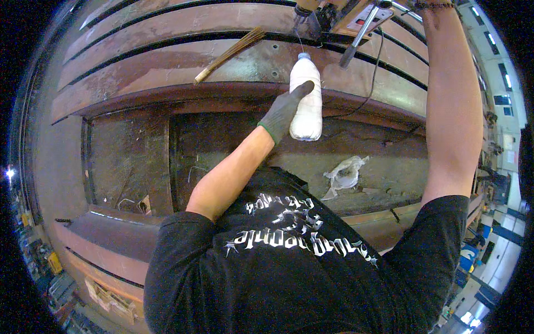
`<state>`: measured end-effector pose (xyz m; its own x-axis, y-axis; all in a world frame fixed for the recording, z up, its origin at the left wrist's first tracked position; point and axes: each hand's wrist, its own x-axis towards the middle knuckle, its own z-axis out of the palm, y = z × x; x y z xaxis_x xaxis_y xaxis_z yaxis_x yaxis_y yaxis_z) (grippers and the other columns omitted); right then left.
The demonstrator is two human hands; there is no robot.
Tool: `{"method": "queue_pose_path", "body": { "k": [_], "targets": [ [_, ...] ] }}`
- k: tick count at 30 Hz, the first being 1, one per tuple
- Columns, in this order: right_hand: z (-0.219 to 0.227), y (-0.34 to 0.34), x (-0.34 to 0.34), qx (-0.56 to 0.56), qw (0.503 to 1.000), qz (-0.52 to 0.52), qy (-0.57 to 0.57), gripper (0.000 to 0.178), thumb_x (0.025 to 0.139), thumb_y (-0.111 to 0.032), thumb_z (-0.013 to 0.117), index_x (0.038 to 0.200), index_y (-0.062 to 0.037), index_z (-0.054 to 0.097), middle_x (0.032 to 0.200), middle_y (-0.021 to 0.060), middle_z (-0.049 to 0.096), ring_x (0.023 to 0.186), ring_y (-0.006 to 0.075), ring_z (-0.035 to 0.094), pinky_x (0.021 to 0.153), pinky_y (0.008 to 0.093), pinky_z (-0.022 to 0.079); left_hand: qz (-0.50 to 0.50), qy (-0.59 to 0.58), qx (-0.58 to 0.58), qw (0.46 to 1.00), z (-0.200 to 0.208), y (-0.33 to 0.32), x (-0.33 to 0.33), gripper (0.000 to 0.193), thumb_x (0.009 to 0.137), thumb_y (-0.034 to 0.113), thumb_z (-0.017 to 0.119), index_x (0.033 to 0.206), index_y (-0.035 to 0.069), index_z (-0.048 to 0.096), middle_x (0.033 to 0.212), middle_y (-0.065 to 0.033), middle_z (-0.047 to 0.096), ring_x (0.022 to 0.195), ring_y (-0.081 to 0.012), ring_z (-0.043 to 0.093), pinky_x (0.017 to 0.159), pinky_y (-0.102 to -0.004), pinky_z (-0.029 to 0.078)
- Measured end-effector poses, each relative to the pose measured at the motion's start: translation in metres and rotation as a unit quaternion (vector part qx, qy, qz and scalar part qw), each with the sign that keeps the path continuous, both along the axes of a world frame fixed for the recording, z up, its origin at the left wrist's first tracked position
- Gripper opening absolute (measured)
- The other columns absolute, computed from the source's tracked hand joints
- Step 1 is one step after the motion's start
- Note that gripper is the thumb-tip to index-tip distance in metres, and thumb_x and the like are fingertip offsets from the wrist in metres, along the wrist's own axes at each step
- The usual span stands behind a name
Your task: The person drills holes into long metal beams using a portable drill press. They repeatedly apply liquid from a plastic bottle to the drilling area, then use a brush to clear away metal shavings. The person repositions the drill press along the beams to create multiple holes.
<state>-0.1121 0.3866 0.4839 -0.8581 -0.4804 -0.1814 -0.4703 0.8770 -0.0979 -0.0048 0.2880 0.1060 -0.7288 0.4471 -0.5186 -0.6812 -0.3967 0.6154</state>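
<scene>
My left hand (287, 109), in a dark knit glove with a green cuff, is closed around a white plastic bottle (305, 114). The bottle's blue-grey cap points away from me, toward a drilling machine (356, 22) on the steel beam. A thin line runs from the cap up to the machine's tool end (302, 15); whether it is a tube or liquid I cannot tell. My right arm reaches far forward on the right. Only the dark cuff of my right hand (435, 4) shows at the top edge, beside the machine's lever handles; its fingers are out of sight.
A straw hand brush (231, 54) lies on the slotted rusty steel beam (167, 61) left of the bottle. A dark cable (374, 83) trails from the machine. Crumpled clear plastic (345, 173) lies on the floor between the beams. Another steel beam (119, 239) runs nearer me.
</scene>
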Motion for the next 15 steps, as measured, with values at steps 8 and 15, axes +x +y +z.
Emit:
{"method": "queue_pose_path", "body": {
  "k": [8,15],
  "targets": [
    [0.008,-0.01,0.02,-0.046,0.99,-0.117,-0.071,0.061,0.101,-0.056,0.057,0.132,-0.0047,0.068,0.125,0.0168,0.072,0.113,0.0256,0.07,0.097,0.0357,0.058,-0.032,0.014,-0.027,0.999,-0.002,-0.003,-0.01,0.046,0.094,0.041,0.076,0.118,0.003,0.067,0.1,-0.0072,0.074,0.08,-0.0181,0.072,0.073,-0.0329,0.06],
    [-0.021,0.029,-0.026,0.161,0.897,0.315,0.267,0.046,0.103,-0.046,0.058,0.128,-0.0103,0.072,0.123,0.0126,0.073,0.111,0.0212,0.071,0.092,0.0314,0.06,-0.038,-0.012,-0.005,0.999,0.007,-0.012,-0.011,0.045,0.093,0.041,0.078,0.116,0.004,0.069,0.098,-0.006,0.074,0.079,-0.0169,0.072,0.072,-0.0323,0.059]
  ]
}}
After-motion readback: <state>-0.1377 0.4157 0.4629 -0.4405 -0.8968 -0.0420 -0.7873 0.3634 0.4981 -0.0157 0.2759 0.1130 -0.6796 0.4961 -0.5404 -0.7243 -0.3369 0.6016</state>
